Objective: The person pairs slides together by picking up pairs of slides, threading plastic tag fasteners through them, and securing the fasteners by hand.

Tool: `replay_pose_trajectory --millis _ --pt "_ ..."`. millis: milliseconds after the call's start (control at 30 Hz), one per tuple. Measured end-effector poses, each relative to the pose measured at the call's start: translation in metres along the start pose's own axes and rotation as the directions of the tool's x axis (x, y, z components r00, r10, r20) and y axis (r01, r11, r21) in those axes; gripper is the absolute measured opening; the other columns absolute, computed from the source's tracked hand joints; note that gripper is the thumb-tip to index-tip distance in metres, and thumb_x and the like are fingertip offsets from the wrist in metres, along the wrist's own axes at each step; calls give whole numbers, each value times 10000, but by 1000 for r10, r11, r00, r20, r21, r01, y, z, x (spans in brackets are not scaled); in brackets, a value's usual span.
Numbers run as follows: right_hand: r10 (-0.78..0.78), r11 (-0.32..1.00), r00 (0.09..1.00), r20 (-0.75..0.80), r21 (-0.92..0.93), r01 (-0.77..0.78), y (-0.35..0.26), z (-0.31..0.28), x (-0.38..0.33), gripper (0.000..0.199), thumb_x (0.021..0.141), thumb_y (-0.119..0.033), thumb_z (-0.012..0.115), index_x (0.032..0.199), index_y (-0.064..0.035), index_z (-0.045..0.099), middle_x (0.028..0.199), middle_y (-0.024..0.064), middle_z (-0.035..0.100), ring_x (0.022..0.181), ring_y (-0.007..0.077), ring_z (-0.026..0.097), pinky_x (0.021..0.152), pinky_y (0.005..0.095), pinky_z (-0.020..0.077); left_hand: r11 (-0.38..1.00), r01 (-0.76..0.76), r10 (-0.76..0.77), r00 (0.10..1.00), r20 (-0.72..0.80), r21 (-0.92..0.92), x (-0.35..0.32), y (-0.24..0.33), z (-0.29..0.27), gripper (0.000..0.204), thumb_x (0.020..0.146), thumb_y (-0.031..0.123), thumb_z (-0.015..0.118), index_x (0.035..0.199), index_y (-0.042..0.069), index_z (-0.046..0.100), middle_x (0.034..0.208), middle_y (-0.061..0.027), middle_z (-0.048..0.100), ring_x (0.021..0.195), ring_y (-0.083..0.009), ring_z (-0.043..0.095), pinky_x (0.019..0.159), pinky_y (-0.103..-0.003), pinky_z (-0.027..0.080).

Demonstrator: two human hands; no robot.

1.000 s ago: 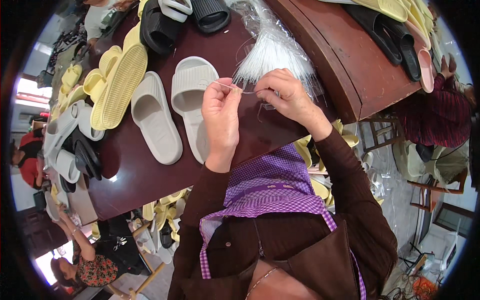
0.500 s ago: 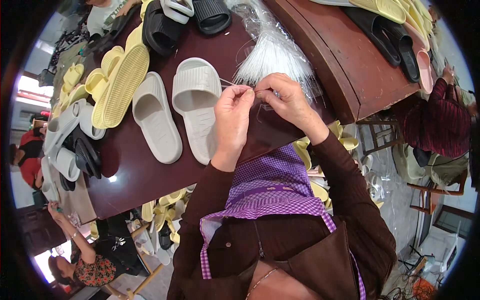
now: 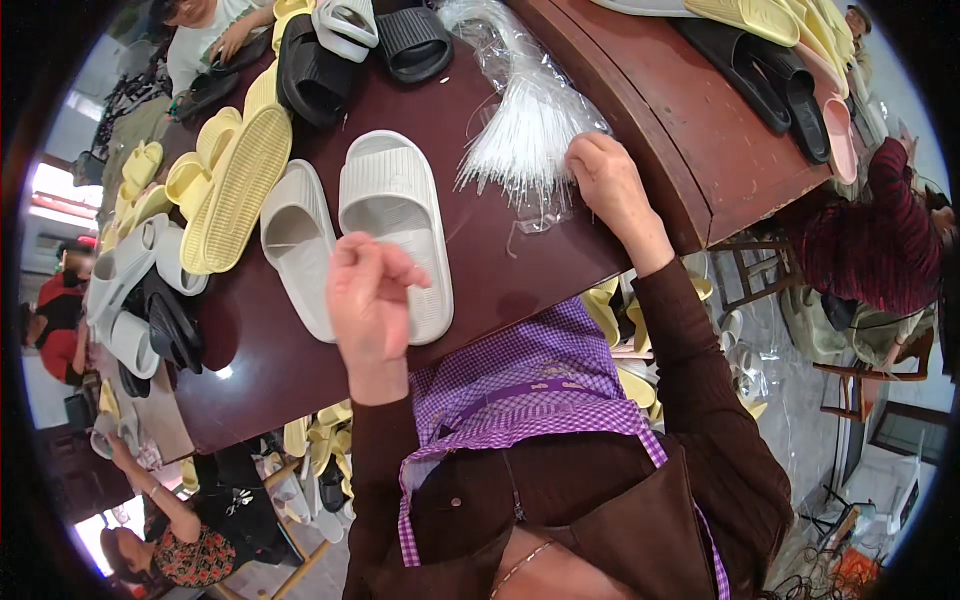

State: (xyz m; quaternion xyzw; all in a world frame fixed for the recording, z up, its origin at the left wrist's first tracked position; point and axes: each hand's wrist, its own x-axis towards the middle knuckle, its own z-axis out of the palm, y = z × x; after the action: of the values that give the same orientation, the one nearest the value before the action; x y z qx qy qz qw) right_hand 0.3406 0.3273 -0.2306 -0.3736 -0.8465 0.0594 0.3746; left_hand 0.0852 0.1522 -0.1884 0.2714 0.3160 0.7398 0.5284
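A pair of light grey slippers lies on the dark red table, the left slipper (image 3: 298, 270) beside the right slipper (image 3: 432, 290). My left hand (image 3: 368, 305) hovers over the heel side of the pair, slightly blurred, its fingers loosely curled and apart with nothing seen in them. At the right edge of a fanned bundle of white plastic strands (image 3: 525, 145), my right hand (image 3: 615, 185) has its fingers closed together. Whatever its fingertips pinch is hidden behind the hand. Clear plastic film wraps the upper part of the bundle.
Yellow slippers (image 3: 240, 190) and black slippers (image 3: 415, 45) lie to the left and far side. A raised wooden table (image 3: 690, 120) borders the right, carrying more slippers. Other people sit around, one at the far left top (image 3: 205, 45) with hands on a black slipper.
My hands were together beside the right grey slipper, fingering a thin strand. They have parted: the left moved left over the slippers, the right moved to the strand bundle. The strand at the slipper no longer shows.
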Motion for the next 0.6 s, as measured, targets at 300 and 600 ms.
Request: replay_pose_trajectory --millis 300,600 --pt "-16 1000 999 29 -15 16 2 0 4 36 783 14 596 818 6 590 886 141 599 855 341 589 762 384 485 963 -265 269 936 -226 50 -38 99 -41 131 959 125 499 1043 31 538 618 -18 412 487 -103 350 454 -250 330" --pt "9 1000 993 117 7 -10 -63 -45 17 222 817 27 586 1027 -23 640 1079 141 631 925 320 632 758 341 511 961 -50 120 961 -250 270 -50 102 -20 103 892 9 493 978 -7 547 607 -58 507 390 -71 316 359 -223 292"
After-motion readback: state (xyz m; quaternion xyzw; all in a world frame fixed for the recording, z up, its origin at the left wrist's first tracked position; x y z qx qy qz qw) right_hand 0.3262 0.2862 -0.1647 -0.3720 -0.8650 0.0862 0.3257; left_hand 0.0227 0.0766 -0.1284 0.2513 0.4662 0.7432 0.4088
